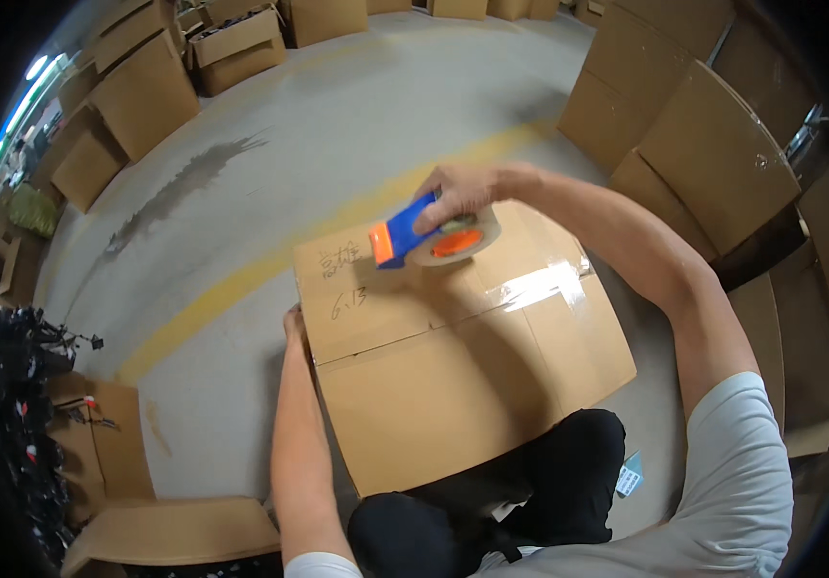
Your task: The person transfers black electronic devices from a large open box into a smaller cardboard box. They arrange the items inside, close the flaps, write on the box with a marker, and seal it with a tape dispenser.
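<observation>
A large brown cardboard box [434, 385] stands in front of my knees, its top flaps folded together along a middle seam. Clear tape [536, 285] covers the right end of that seam, and dark handwriting marks the far left of the top. Above the box's far half, my right hand [461, 193] is closed round a blue and orange tape dispenser [399, 234] carrying a wide roll of tape. My left hand [294, 326] is against the box's left side, near the seam's end. Its fingers are mostly hidden by the box and wrist.
Several cardboard boxes [145, 96] line the far left and back. Tall cartons [713, 144] stack up at the right. Black cabled parts [20, 385] pile up at the left beside an open carton [179, 530]. A yellow line [232, 289] crosses the grey floor.
</observation>
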Demonstrator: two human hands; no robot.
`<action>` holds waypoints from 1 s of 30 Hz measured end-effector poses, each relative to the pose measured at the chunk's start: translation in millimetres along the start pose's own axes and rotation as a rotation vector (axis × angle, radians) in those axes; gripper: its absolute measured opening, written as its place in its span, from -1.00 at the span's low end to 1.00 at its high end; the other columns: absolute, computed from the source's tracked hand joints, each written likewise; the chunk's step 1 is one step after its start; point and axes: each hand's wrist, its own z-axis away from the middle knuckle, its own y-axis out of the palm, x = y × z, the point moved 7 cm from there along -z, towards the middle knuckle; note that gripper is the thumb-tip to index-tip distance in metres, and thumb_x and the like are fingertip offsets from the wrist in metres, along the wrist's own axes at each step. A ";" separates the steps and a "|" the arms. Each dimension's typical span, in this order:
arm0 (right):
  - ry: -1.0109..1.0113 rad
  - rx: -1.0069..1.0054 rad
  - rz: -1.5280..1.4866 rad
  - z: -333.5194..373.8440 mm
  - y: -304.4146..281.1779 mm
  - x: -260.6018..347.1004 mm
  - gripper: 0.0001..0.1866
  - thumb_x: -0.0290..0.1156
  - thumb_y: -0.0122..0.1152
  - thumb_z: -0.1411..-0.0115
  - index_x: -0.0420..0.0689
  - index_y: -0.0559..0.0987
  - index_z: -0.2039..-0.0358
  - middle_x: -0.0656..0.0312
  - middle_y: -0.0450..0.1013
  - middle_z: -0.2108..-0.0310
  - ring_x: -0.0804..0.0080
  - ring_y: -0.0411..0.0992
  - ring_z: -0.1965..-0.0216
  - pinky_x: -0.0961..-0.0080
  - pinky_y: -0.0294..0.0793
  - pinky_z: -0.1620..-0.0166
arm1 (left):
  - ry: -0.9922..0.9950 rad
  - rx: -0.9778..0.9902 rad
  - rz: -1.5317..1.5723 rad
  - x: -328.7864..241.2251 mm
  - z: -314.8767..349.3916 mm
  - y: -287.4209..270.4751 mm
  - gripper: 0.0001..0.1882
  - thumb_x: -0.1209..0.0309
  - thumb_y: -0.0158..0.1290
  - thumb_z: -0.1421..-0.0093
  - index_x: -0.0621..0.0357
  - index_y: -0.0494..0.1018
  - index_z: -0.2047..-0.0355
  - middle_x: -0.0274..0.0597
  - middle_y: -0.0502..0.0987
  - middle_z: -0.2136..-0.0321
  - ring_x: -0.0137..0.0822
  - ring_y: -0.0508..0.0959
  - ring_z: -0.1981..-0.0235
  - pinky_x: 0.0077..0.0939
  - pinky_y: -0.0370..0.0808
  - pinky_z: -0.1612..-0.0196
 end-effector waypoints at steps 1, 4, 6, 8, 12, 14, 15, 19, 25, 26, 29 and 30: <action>-0.055 0.010 -0.040 -4.1 -4.2 5.3 -0.32 0.06 0.41 -0.05 -0.26 0.66 -0.01 0.11 0.64 0.17 0.38 0.56 0.13 0.42 0.56 0.04 | -0.013 0.053 0.025 16.1 -16.8 -28.5 -0.45 0.09 -0.18 -0.47 0.34 0.40 -0.17 0.06 0.55 -0.01 -0.09 0.57 0.09 -0.19 0.55 0.03; -0.053 0.024 -0.019 20.1 -33.7 -20.3 -0.36 0.05 0.40 -0.05 -0.22 0.67 0.01 0.16 0.64 0.19 0.41 0.54 0.16 0.43 0.55 0.07 | -0.084 0.047 -0.071 36.4 -2.3 -116.9 -0.34 -0.03 -0.24 -0.48 0.29 0.28 -0.31 0.02 0.44 -0.20 -0.05 0.46 -0.14 -0.13 0.46 -0.14; 0.257 0.006 0.161 93.5 -68.1 -121.8 -0.41 0.00 0.40 -0.04 -0.22 0.68 0.06 0.19 0.63 0.25 0.43 0.53 0.23 0.42 0.55 0.12 | -0.122 0.037 -0.385 56.7 29.0 -32.8 -0.30 -0.02 -0.07 -0.44 0.22 0.18 -0.39 -0.03 0.38 -0.28 -0.04 0.39 -0.28 -0.04 0.38 -0.24; 0.240 -0.031 0.278 119.4 -108.5 -150.9 -0.49 -0.04 0.40 -0.02 -0.24 0.70 0.20 0.19 0.62 0.38 0.42 0.52 0.36 0.41 0.55 0.23 | 0.001 -0.205 -0.144 8.7 70.8 -169.6 -0.22 0.01 0.06 -0.38 0.17 0.09 -0.43 0.01 0.23 -0.39 0.02 0.31 -0.35 0.02 0.18 -0.39; 0.367 -0.008 0.589 177.9 -149.5 -238.3 -0.55 -0.06 0.41 0.04 -0.28 0.70 0.43 0.12 0.58 0.56 0.29 0.52 0.53 0.34 0.55 0.37 | 0.034 -0.326 -0.131 -42.1 146.1 -220.8 -0.24 0.05 0.06 -0.39 0.17 0.11 -0.43 0.08 0.21 -0.39 0.00 0.31 -0.36 -0.04 0.20 -0.39; 0.428 -0.062 0.641 167.8 -130.4 -275.4 -0.53 -0.03 0.41 0.08 -0.28 0.70 0.47 0.02 0.58 0.56 0.19 0.56 0.52 0.27 0.56 0.37 | 0.061 -0.346 -0.061 -35.2 175.7 -207.4 -0.26 0.04 0.05 -0.40 0.17 0.14 -0.42 0.10 0.23 -0.38 -0.03 0.31 -0.36 -0.11 0.22 -0.39; 0.424 -0.059 0.700 149.8 -106.7 -285.5 -0.49 0.01 0.40 0.09 -0.28 0.70 0.45 -0.01 0.61 0.50 0.12 0.60 0.44 0.20 0.57 0.31 | 0.028 -0.341 -0.064 -37.0 189.6 -189.4 -0.28 0.04 0.03 -0.42 0.19 0.14 -0.42 0.11 0.23 -0.38 -0.03 0.30 -0.37 -0.12 0.22 -0.39; 0.429 -0.209 0.579 100.0 26.9 -376.3 -0.68 -0.29 0.29 -0.03 -0.07 0.72 0.18 0.01 0.65 0.26 -0.03 0.61 0.13 0.16 0.61 0.11 | 0.026 -0.218 -0.211 -61.3 221.6 -98.0 -0.30 0.05 -0.04 -0.46 0.29 0.14 -0.41 0.12 0.23 -0.38 -0.04 0.30 -0.37 -0.15 0.23 -0.40; 0.653 -0.488 -0.138 267.8 150.3 -433.2 -0.50 0.01 0.29 -0.10 -0.14 0.67 0.12 0.00 0.64 0.29 0.07 0.61 0.24 0.20 0.57 0.12 | 0.207 -0.126 -0.374 -136.0 294.3 -10.4 -0.33 0.08 -0.07 -0.49 0.36 0.17 -0.38 0.12 0.28 -0.36 -0.03 0.35 -0.34 -0.12 0.25 -0.37; 0.661 -0.621 -0.142 302.7 171.7 -432.3 -0.43 0.01 0.27 -0.13 -0.20 0.63 0.03 0.01 0.64 0.31 0.06 0.60 0.34 0.20 0.58 0.16 | 0.166 0.025 -0.395 -120.4 298.0 3.4 -0.34 0.08 -0.08 -0.49 0.37 0.18 -0.37 0.12 0.30 -0.34 -0.05 0.36 -0.32 -0.14 0.26 -0.37; 0.759 -0.717 -0.364 432.8 258.9 -418.2 -0.40 -0.01 0.22 -0.20 -0.22 0.58 -0.07 -0.01 0.64 0.30 0.13 0.61 0.32 0.20 0.59 0.17 | 0.298 0.092 -0.829 -83.5 341.5 82.0 -0.35 0.06 -0.13 -0.50 0.40 0.22 -0.32 0.07 0.41 -0.25 -0.12 0.43 -0.23 -0.20 0.33 -0.30; 0.781 -0.725 -0.521 469.6 296.2 -401.5 -0.40 -0.02 0.21 -0.23 -0.22 0.56 -0.12 -0.04 0.63 0.29 0.21 0.62 0.29 0.21 0.59 0.17 | 0.233 0.128 -0.737 -78.7 341.1 84.6 -0.35 0.05 -0.12 -0.49 0.40 0.24 -0.31 0.08 0.42 -0.23 -0.11 0.44 -0.21 -0.20 0.34 -0.28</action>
